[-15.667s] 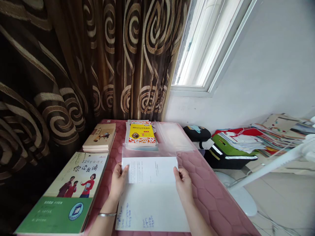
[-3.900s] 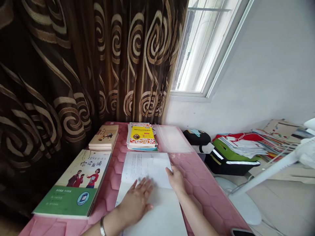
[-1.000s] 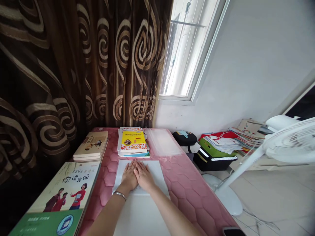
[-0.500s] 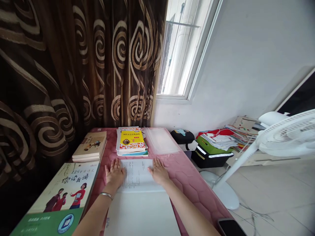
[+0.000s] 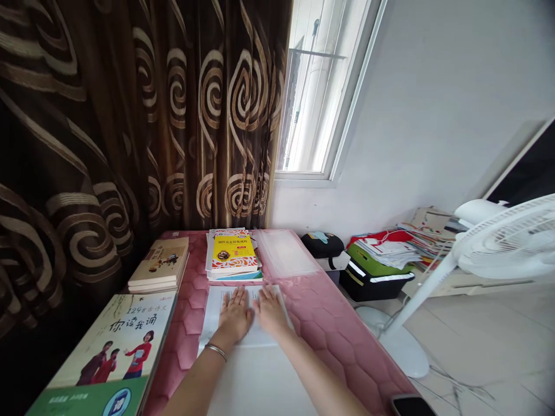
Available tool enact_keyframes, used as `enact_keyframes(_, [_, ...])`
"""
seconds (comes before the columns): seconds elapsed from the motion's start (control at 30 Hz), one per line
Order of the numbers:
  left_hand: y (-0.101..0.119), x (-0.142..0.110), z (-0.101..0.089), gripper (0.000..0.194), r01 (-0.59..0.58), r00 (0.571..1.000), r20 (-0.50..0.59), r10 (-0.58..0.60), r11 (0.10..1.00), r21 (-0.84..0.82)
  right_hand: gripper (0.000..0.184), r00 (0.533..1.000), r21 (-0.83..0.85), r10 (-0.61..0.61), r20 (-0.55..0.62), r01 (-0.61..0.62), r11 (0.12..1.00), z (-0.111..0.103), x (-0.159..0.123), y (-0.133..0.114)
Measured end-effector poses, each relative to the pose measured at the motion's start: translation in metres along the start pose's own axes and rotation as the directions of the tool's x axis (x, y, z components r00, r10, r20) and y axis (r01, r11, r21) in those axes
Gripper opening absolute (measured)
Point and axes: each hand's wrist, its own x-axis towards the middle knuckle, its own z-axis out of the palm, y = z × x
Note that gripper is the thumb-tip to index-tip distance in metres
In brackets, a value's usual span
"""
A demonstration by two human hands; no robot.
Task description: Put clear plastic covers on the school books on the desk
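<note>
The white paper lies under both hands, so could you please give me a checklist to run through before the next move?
1. Left hand flat on the paper: ok, on its upper part.
2. Right hand flat on the paper: ok, beside the left hand.
3. Paper apart from the large book: ok, pink cover shows between them.
4. Edges of the stack of books lined up: not ok, they are staggered.
5. Near edge of the paper lying flat: cannot tell, it runs out of view.
</note>
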Motion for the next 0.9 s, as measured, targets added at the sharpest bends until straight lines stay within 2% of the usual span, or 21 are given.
enact_keyframes(0.1, [-0.003,0.0,0.001,0.063,-0.013,1.0,0.018,0.013,1.0,-0.003,0.059,0.991,0.119,-0.131,0.005,0.129,0.984,0.009,0.001,-0.027])
enact_keyframes(0.2, [-0.003,0.0,-0.001,0.064,-0.016,1.0,0.023,0.016,1.0,-0.004,0.063,0.991,0.127,-0.126,0.035,0.12,0.985,0.01,0.006,-0.033])
enact_keyframes(0.27, [-0.008,-0.002,-0.005,0.065,0.004,1.0,0.02,-0.004,1.0,-0.003,0.067,0.994,0.083,-0.097,0.057,0.092,0.992,0.007,0.009,-0.025])
enact_keyframes(0.37, [-0.023,-0.005,-0.014,0.069,0.11,0.994,0.016,-0.11,0.994,0.005,0.071,0.997,-0.022,-0.022,0.067,0.024,0.999,0.001,0.011,0.002])
enact_keyframes(0.47, [-0.04,-0.01,-0.021,0.068,0.232,0.973,0.004,-0.232,0.973,0.021,0.071,0.997,-0.091,0.037,0.069,-0.031,0.995,-0.001,0.01,0.03])
enact_keyframes(0.57, [-0.046,-0.018,-0.024,0.063,0.311,0.95,-0.021,-0.31,0.949,0.055,0.07,0.996,-0.114,0.048,0.07,-0.04,0.993,0.0,0.009,0.043])
enact_keyframes(0.73, [-0.031,-0.052,-0.022,0.059,0.383,0.923,-0.029,-0.383,0.914,0.136,0.067,0.995,-0.154,0.048,0.084,-0.035,0.988,-0.005,0.01,0.041])
enact_keyframes(0.83, [-0.026,-0.081,-0.014,0.057,0.355,0.935,-0.057,-0.351,0.928,0.114,0.062,0.997,-0.165,0.046,0.062,-0.035,0.986,-0.016,0.011,0.034])
enact_keyframes(0.9, [-0.026,-0.097,-0.008,0.054,0.317,0.944,-0.127,-0.305,0.945,0.08,0.055,0.999,-0.168,0.03,0.026,-0.025,0.986,-0.021,0.008,0.022])
